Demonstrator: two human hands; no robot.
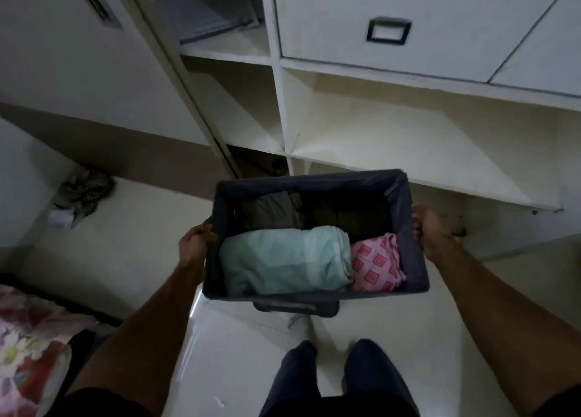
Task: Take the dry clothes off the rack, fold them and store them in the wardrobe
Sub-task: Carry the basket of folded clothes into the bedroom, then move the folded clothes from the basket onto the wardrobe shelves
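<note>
Both hands, left hand [196, 237] and right hand [432, 228], grasp the box [314, 295] of folded clothes [284, 262] mid-frame; uneven lifting toward the upper-right shelf [408, 152] could spill them.

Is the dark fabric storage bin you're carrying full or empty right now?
Partly full. The dark fabric storage bin holds a folded mint-green cloth, a pink patterned cloth and dark garments behind; its upper walls still show.
</note>
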